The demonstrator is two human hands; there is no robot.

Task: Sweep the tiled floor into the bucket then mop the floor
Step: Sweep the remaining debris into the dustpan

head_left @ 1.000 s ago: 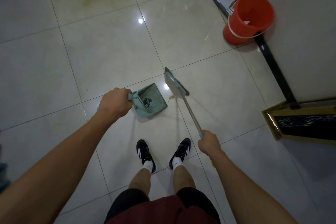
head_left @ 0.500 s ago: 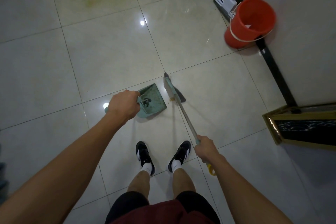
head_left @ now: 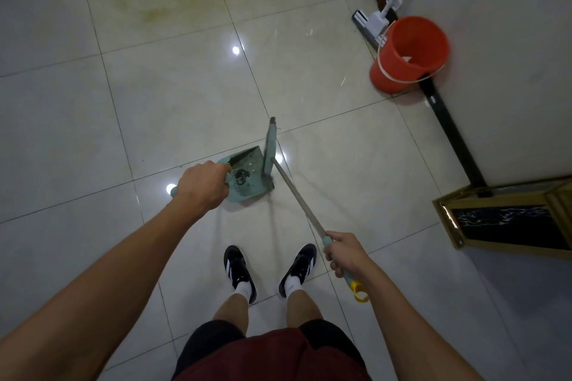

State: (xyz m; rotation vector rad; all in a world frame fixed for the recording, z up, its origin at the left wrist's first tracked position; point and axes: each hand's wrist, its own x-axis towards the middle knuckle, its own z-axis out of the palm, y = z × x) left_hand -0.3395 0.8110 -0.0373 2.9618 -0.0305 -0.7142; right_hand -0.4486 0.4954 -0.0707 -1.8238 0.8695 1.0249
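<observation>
My left hand (head_left: pixel 202 186) grips the handle of a teal dustpan (head_left: pixel 247 178) resting on the glossy tiled floor (head_left: pixel 173 96) just ahead of my feet. Dark debris lies inside the pan. My right hand (head_left: pixel 345 254) holds the teal grip of a broom (head_left: pixel 294 192) with a metal shaft; its teal head stands at the pan's right edge. An orange bucket (head_left: pixel 408 54) sits by the wall at the upper right, and a white flat mop (head_left: pixel 379 20) leans behind it.
Yellowish stains mark the tiles at the top centre (head_left: pixel 154 6). A white wall with a black skirting strip (head_left: pixel 448 130) runs down the right side. A gold-framed dark box (head_left: pixel 507 216) stands at the right. My black shoes (head_left: pixel 238 269) are below the pan.
The broom head has swung left from beside the pan up against its right edge. My right hand slid back along the shaft. The dustpan has stayed put under my left hand.
</observation>
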